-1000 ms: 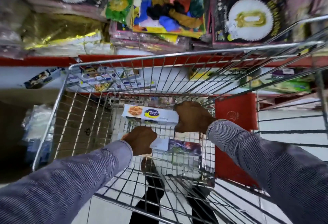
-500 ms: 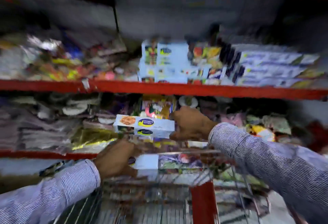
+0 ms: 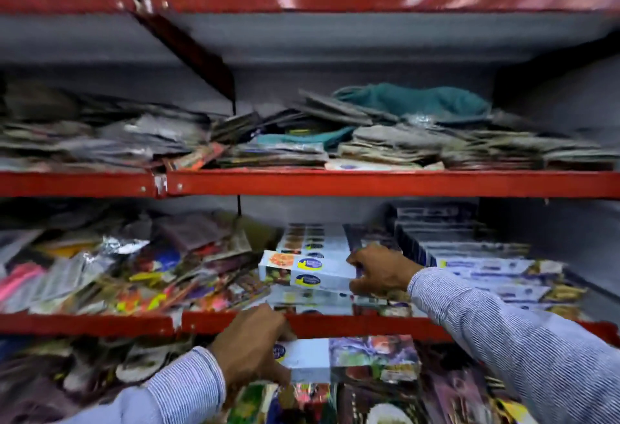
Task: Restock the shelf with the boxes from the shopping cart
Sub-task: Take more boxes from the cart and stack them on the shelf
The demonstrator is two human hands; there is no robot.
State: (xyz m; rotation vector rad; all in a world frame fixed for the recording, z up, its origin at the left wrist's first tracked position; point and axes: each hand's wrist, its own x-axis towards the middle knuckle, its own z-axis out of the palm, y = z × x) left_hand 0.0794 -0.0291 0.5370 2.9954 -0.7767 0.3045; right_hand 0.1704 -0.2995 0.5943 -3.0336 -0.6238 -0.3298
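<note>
Shelf rack: red edges, grey boards, four levels in sight; top and bottom levels cut off by the picture edge.
Packets above the middle red edge: flat piles, blurry, too smeared to read; a teal cloth lump on top at the right.
Packets left of the box stack: shiny bright bags in a heap, blurred.
Box stack: white and blue boxes on the level under the middle red edge, near its front; more of the same boxes in rows to the right.
Right sleeve: striped, reaching up to the box stack; cut off at the picture corner.
Left sleeve: striped, low, below the box stack.
Upper box: on top of the box stack, right end hidden under the hand.
Lower box: held in front of the level below the box stack, left end covered by the hand.
Right hand: closed tight on the upper box's right end.
Left hand: closed tight on the lower box's left end.
Change: half a second ago the upper box was in the air below this level; now up at the box stack. Cart no longer in sight.
</note>
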